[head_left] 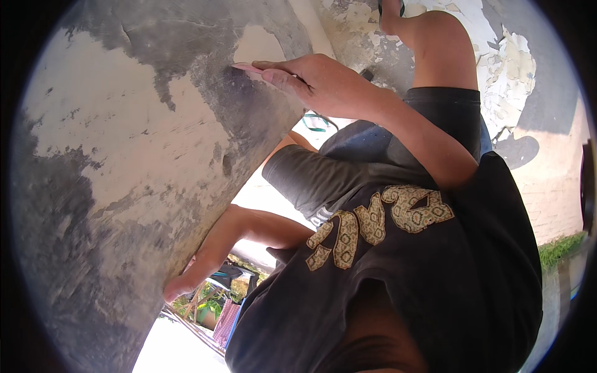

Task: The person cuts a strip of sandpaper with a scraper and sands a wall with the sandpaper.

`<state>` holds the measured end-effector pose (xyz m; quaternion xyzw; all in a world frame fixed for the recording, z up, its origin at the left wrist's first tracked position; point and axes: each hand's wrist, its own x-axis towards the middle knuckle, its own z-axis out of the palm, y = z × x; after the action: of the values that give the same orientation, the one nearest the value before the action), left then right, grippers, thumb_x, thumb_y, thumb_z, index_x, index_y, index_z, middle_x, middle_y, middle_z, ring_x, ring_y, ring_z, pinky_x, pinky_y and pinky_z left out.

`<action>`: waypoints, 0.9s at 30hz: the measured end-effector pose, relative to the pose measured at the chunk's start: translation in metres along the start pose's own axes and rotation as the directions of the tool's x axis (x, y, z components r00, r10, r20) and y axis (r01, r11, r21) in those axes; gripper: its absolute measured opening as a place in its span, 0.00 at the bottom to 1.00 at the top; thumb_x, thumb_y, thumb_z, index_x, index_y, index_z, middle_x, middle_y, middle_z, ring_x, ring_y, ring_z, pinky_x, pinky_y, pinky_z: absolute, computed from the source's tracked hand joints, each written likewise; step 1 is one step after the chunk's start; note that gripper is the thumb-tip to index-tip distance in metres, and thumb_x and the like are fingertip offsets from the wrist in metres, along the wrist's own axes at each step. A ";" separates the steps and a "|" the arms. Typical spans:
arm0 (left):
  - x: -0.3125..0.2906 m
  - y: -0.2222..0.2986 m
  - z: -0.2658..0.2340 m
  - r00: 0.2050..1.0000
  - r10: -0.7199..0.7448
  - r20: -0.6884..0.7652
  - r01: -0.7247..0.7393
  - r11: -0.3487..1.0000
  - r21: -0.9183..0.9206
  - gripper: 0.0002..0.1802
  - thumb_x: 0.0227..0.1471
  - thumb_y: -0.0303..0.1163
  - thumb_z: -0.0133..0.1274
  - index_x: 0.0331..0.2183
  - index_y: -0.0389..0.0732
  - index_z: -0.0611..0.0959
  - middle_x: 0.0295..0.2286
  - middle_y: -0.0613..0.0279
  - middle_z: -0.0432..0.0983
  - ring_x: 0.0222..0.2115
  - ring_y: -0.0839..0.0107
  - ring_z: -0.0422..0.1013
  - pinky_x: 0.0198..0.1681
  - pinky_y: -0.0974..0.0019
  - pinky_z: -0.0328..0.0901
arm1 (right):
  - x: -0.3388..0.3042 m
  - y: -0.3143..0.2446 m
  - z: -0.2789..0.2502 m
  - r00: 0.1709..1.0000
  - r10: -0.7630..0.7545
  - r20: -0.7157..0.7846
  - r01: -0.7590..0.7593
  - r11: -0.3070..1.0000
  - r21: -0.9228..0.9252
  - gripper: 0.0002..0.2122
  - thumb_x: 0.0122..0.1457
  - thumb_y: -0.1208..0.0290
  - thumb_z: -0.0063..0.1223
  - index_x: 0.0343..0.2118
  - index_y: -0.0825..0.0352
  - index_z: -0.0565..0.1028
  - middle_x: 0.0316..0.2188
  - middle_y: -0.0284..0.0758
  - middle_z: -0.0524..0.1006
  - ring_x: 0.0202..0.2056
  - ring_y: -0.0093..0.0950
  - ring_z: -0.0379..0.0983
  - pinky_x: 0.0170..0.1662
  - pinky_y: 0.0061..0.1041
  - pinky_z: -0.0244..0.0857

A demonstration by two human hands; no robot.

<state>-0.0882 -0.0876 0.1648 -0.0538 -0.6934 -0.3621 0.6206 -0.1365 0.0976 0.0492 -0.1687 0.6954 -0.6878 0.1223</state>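
Note:
My right hand [292, 78] pinches a thin pink sheet [247, 67], its fingers closed over one end. The sheet's other end meets a wall surface [143, 137] with patches of dark grey and off-white. A pale patch [260, 48] lies just above the sheet. Lower down, my left hand [181, 285] rests against the edge of the same wall, its fingers mostly hidden. Whether that hand grips the edge or only leans on it, I cannot tell.
White flaking paint [507, 81] covers part of the surface at the upper right. A blue seat-like object [357, 143] shows under my legs. Beyond the wall edge are a green cord [316, 122], a pink checked cloth [226, 323] and plants [211, 306]. Grass [559, 250] grows at the far right.

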 end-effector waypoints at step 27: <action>-0.004 0.004 0.014 0.995 0.085 -0.051 -0.079 0.991 0.106 0.30 0.58 0.53 0.40 0.53 0.41 0.69 0.48 0.62 0.68 0.47 0.73 0.68 0.52 0.66 0.64 | 0.000 0.003 -0.004 0.992 0.056 0.110 -0.056 0.998 -0.005 0.18 0.67 0.59 0.37 0.56 0.57 0.69 0.20 0.46 0.72 0.16 0.33 0.64 0.26 0.32 0.60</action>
<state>-0.0965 -0.0757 0.1635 -0.0398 -0.6909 -0.3013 0.6560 -0.1383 0.1013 0.0462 -0.1870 0.6927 -0.6731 0.1793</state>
